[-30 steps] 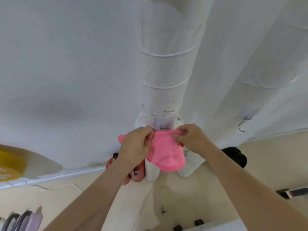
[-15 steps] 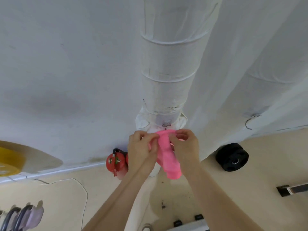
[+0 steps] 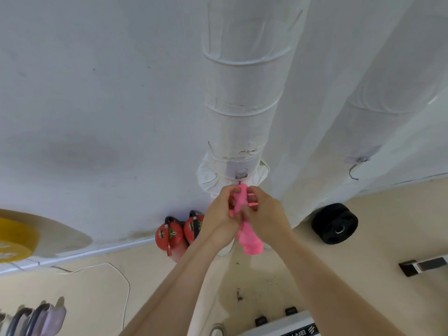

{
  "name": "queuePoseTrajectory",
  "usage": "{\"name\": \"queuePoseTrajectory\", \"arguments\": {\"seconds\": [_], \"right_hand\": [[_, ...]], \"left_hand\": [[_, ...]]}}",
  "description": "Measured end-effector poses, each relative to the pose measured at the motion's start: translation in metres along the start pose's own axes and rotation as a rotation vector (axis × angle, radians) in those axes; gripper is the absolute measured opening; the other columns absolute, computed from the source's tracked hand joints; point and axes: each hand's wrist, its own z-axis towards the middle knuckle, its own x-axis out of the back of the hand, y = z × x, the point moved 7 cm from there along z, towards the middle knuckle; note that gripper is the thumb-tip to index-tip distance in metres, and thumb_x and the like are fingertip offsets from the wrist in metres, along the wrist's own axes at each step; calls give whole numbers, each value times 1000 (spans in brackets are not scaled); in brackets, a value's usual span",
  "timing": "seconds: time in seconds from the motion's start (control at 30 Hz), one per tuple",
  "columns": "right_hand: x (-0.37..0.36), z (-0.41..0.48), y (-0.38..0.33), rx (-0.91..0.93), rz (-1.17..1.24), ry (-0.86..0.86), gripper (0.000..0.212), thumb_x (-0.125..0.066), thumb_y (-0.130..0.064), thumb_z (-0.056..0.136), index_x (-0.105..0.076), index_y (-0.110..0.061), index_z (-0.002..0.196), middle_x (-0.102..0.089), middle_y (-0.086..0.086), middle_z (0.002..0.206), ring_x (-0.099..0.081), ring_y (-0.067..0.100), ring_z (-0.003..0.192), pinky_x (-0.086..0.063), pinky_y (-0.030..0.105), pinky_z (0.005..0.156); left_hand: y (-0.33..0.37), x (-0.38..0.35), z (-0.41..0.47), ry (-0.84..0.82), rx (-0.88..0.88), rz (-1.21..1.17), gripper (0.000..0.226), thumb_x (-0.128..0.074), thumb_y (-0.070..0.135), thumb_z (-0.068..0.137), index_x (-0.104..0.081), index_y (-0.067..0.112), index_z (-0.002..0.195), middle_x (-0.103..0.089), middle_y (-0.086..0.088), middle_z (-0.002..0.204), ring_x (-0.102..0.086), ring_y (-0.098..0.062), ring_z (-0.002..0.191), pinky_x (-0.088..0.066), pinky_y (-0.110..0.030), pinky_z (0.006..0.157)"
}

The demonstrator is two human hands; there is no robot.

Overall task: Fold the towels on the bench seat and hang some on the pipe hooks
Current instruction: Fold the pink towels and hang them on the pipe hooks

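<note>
Holds a pink fluffy cloth towel (image 3: pixel 249 238) at centre frame, gathered into a narrow vertical bundle for presenting its top to a single point. Wraps the left grip (image 3: pixel 221 212) around the upper part of the bundle from the left, to stop the gathered folds from spreading. Closes the right grip (image 3: pixel 265 214) on the same upper part from the right, with thin pink strands, probably a hanging loop, visible between its fingers (image 3: pixel 259 194); judged to be steering that loop upward. Presents the towel top just beneath the small metal hook (image 3: pixel 241 176) fixed on a pale patch low on the white wrapped vertical pipe (image 3: pixel 242 105), upper centre of frame. Contact between loop and hook tip: not determinable, hidden behind the fingers. Lets the lower end hang free below both grips, in front of the pipe base. Judged step: hanging, not yet completed. Note a second bent wire hook (image 3: pixel 354 170) bare on the neighbouring wrapped pipe at right of frame, available for another towel. Note also two red fire extinguishers (image 3: pixel 169 236) at the wall foot, lower left of the grips, and a black round weight plate (image 3: pixel 334 224) on the floor at right.
</note>
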Motion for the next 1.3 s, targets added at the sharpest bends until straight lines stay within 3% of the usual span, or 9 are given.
{"name": "queuePoseTrajectory", "arguments": {"seconds": [0.07,0.17,0.27,0.4,0.6,0.93,1.03,1.17,1.3], "right_hand": [[0,-3,-6,31,-107,-38,32,-54,-21,92,-51,-17,124,-66,1,110,-63,21,98,-51,30,81],[3,-11,-12,63,-223,-31,45,-51,-20,91,-42,-14,135,-58,6,115,-57,25,103,-45,32,83],[5,-24,-14,105,-296,-33,53,-49,-17,93,-35,-14,143,-53,9,125,-54,26,110,-40,29,85],[9,-50,-4,75,-315,-78,51,-47,-18,93,-39,-18,144,-52,6,136,-52,23,120,-40,32,97],[27,-113,21,48,-348,-117,16,-47,-18,93,-62,-17,92,-67,0,88,-60,23,86,-46,32,75],[81,-258,106,24,-380,-3,27,-45,-20,94,-63,-23,114,-67,3,103,-58,18,86,-43,26,75],[100,-319,144,-21,-351,-1,30,-45,-21,94,-59,-24,121,-63,1,115,-56,19,106,-44,30,88],[129,-413,199,-155,-350,14,41,-46,-23,96,-44,-28,137,-51,-2,134,-46,21,125,-40,36,102],[150,-508,260,-367,-298,71,47,-46,-21,97,-37,-30,142,-51,1,136,-51,24,122,-43,37,99]], "left_hand": [[0,6,-6,47,-21,62,48,-60,4,85,-50,31,124,-59,15,104,-58,-3,92,-50,-19,82],[-1,11,-8,60,40,31,39,-52,1,91,-54,15,127,-55,12,93,-52,0,85,-46,-23,92],[12,20,-23,80,-44,101,37,-51,7,92,-58,25,123,-58,13,99,-54,-1,86,-40,-2,76],[13,24,-47,39,-59,167,20,-54,18,93,-70,25,102,-66,6,82,-58,-7,71,-40,-6,62],[11,-15,-99,-108,-131,293,20,-52,24,93,-71,23,87,-72,0,83,-64,-20,81,-45,-30,73],[32,-139,-240,-263,-403,542,31,-47,14,93,-67,26,112,-66,7,99,-55,-9,88,-30,-16,69],[37,-176,-293,-313,-448,547,29,-50,10,90,-68,24,109,-63,5,100,-56,-12,91,-37,-19,76],[42,-231,-359,-468,-461,548,25,-47,21,94,-67,27,108,-68,9,97,-60,-11,87,-47,-29,82],[35,-281,-412,-568,-527,576,31,-46,9,91,-66,24,109,-64,9,106,-54,-7,94,-37,-16,81]]}}
